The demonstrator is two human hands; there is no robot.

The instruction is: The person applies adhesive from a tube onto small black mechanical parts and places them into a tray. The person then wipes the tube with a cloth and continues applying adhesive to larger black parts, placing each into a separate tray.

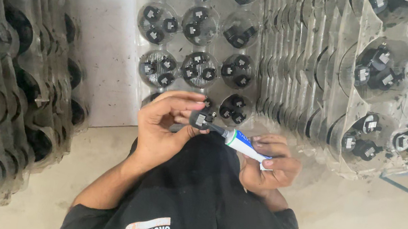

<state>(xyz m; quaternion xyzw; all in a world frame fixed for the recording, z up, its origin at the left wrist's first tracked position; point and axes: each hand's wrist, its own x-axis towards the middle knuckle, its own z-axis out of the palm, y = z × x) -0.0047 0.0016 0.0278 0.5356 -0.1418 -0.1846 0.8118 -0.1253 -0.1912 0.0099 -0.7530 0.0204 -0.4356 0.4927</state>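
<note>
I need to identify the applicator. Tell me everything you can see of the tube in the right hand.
The tube is small and white with a blue-green band near its neck and a dark, tapered nozzle. It looks like soft plastic. The right hand grips its rear end, which is hidden by the fingers. It lies tilted, nozzle pointing up and left, with the tip meeting the small black part pinched in the left hand. It is held above the person's dark-clothed lap.
</note>
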